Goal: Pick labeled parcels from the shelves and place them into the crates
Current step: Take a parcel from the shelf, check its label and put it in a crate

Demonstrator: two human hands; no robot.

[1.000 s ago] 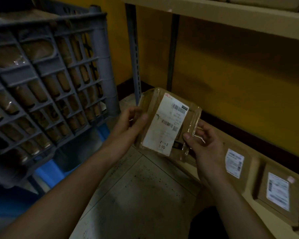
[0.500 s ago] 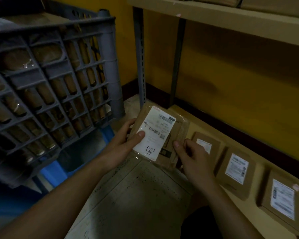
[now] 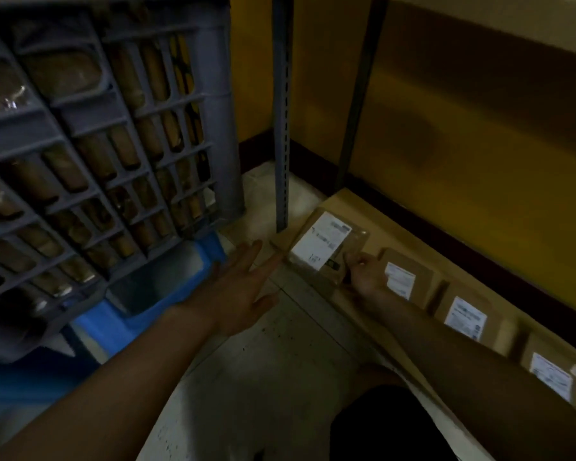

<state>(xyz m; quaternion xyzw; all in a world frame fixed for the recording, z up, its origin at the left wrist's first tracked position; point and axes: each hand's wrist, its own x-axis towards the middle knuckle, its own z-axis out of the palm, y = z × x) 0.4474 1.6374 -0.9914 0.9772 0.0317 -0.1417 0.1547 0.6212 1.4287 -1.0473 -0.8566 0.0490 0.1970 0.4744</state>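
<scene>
A brown parcel in clear wrap with a white label [image 3: 326,244] lies at the left end of the low shelf board [image 3: 389,221]. My right hand [image 3: 366,274] holds its near right edge, fingers curled on it. My left hand [image 3: 243,284] hovers just left of the parcel with fingers spread and straight, touching nothing that I can see. Three more labeled brown parcels [image 3: 403,277] [image 3: 466,316] [image 3: 552,377] lie in a row along the shelf to the right. A grey slatted crate [image 3: 107,134] full of brown parcels stands at the left.
A blue crate [image 3: 113,324] sits under the grey one. Two grey shelf posts [image 3: 281,121] rise by the yellow wall. An upper shelf board crosses the top right. Speckled pale floor [image 3: 263,377] lies between my arms.
The parcel has gone down from in front of me onto the shelf's left end. My left hand has let go of it and opened. The view has tilted downward.
</scene>
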